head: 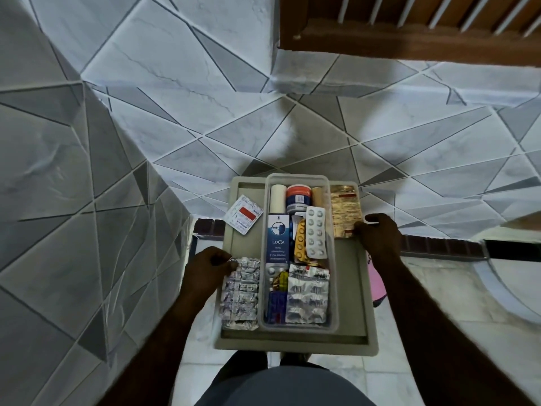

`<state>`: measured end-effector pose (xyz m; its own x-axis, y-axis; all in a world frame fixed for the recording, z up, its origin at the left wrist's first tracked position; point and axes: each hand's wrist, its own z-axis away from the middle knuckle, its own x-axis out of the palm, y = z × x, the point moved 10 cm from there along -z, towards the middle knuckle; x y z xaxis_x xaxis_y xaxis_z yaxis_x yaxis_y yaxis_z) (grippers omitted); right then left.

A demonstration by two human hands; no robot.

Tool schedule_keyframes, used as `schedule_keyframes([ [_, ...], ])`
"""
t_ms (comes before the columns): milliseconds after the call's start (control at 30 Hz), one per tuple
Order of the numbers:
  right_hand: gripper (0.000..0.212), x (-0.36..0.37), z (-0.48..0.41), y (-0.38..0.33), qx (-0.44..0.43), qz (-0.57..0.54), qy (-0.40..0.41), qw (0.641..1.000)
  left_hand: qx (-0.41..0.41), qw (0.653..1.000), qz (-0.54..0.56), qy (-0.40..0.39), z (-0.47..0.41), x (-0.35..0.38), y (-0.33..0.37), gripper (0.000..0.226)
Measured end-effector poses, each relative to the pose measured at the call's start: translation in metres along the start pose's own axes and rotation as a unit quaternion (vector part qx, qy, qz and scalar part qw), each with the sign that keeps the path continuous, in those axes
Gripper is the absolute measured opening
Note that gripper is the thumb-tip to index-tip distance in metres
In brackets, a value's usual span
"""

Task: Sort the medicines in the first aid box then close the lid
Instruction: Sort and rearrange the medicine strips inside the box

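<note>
dim indoor light | cool bluish cast | arms in shadow | fisheye bending at edges | corners kinda soft

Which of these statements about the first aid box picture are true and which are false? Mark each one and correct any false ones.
1. The left hand holds a stack of silver blister strips. True.
2. The right hand grips a blue carton. False: it holds gold blister strips; the blue carton lies in the clear inner tray.
3. A lid covers the clear inner tray. False: it is open.
4. A white sachet with a red patch lies left of the tray. True.
</note>
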<state>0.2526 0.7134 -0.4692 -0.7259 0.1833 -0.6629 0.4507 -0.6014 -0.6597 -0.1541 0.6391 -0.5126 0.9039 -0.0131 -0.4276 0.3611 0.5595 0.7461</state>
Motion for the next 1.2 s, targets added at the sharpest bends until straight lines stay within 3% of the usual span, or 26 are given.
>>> schedule_keyframes([
  [200, 0.018, 0.0, -0.007, 0.014, 0.019, -0.094, -0.031, 0.995, -0.013, 0.994, 0.104, -0.025, 0.004, -0.005, -0.002, 0.009],
  [300, 0.016, -0.005, -0.001, 0.016, 0.043, -0.161, -0.038, 0.985, 0.005, 0.994, 0.106, -0.021, 0.007, -0.009, 0.001, 0.008],
  [533, 0.016, -0.036, 0.017, -0.003, 0.014, -0.256, -0.009, 0.967, 0.031, 0.99, 0.138, 0.011, 0.008, -0.027, 0.005, 0.009],
  [667, 0.011, -0.037, 0.034, -0.024, 0.001, -0.293, -0.041, 0.955, 0.045, 0.983, 0.173, 0.043, 0.009, -0.05, 0.013, 0.012],
  [800, 0.012, -0.026, 0.055, -0.04, -0.016, -0.288, -0.086, 0.954, 0.067, 0.972, 0.216, 0.06, 0.016, -0.064, 0.037, 0.015],
  [933, 0.01, -0.009, 0.067, -0.046, -0.02, -0.269, -0.107, 0.957, 0.066, 0.968, 0.243, 0.017, 0.022, -0.042, 0.068, 0.014],
  [1200, 0.006, 0.025, 0.07, -0.072, -0.065, -0.172, -0.122, 0.975, 0.077, 0.983, 0.141, -0.089, 0.044, 0.043, 0.096, 0.01],
])
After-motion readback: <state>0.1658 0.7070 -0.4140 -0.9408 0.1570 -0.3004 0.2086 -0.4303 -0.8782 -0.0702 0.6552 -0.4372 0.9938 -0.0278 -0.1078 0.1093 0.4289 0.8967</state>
